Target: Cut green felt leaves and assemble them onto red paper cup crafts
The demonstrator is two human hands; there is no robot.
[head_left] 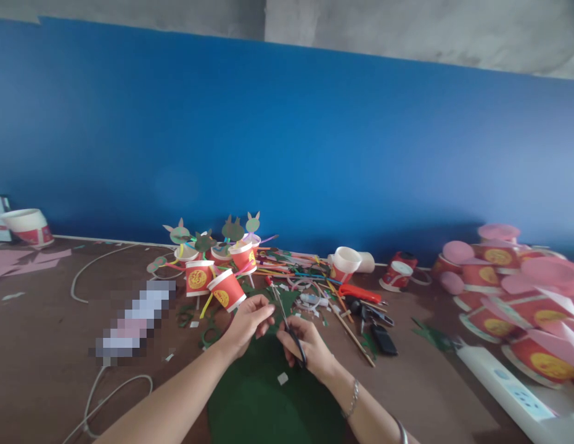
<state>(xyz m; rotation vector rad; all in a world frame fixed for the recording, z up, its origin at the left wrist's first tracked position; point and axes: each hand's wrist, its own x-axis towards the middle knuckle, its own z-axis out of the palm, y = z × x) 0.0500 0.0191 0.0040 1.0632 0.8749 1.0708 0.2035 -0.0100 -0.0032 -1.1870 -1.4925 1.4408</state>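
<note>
While the green sheet (pixel 263 401) is pinched by the left hand (pixel 247 324), scissors (pixel 287 324) are clasped in the right hand (pixel 309 346) beside that grip. Beyond, cups (pixel 198 277) are finished; the green sheet is mostly uncut.

No writing here can be read

Red cups (pixel 198 279) at the middle of the tabletop (pixel 46 345) each carry a round gold emblem with a red mark inside, too small to read; the same emblem shows on the pink-topped cups (pixel 545 365) at the right; the white cup (pixel 28 227) at far left has a red band, its print too blurred to make out; a pixelated patch (pixel 134 320) hides any label there.
</note>
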